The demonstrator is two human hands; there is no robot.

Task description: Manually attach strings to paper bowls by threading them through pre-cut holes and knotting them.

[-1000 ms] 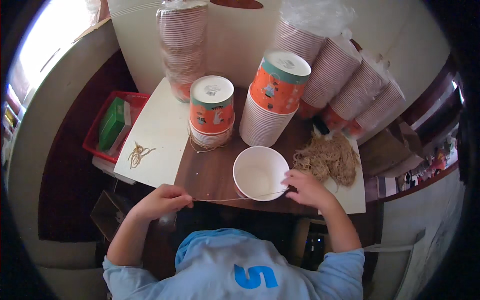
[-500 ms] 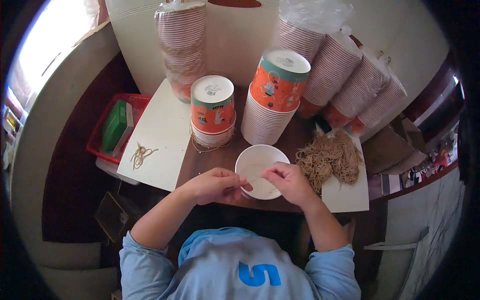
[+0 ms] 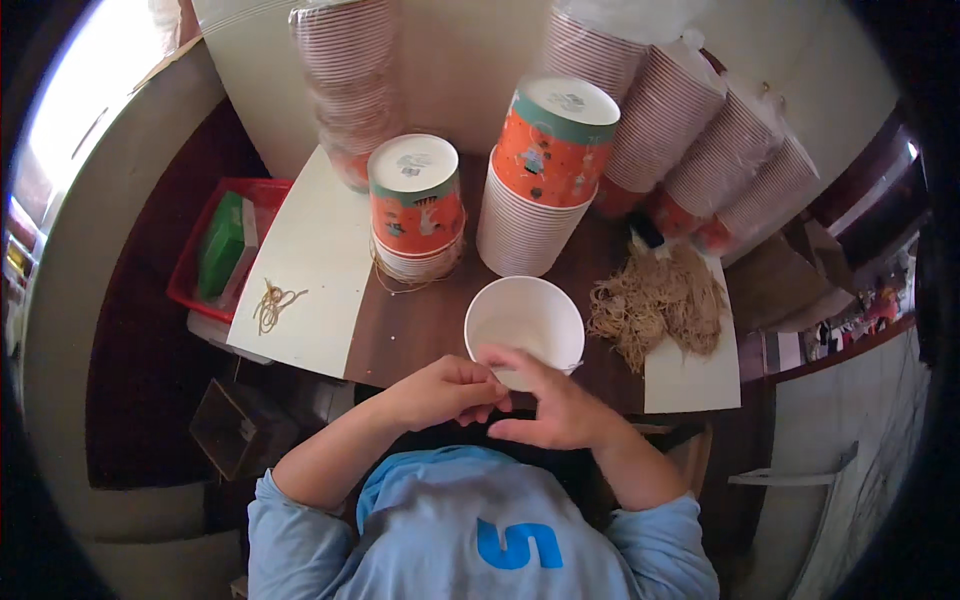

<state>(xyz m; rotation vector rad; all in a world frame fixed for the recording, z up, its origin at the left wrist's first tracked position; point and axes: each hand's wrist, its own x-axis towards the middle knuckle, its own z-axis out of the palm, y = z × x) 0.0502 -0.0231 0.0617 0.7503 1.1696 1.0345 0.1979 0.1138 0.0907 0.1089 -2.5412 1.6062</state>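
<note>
A white paper bucket stands with its mouth up at the table's front edge, and a bit of thin string shows at its right rim. My left hand is closed in a pinch just in front of the bucket; what lies between its fingertips is too small to make out. Beside it my right hand is open, thumb and fingers apart, its fingers covering the bucket's near rim. To the right of the bucket lies a heap of tan strings.
Upside-down orange buckets top a short stack and a taller stack behind the bucket. Wrapped bucket stacks line the back. A few loose strings lie at left. A red basket holds a green box.
Both hands have come nearer to me from over the bucket's mouth. My right hand has opened from its pinch; the thin strand stretched between the hands no longer shows.
</note>
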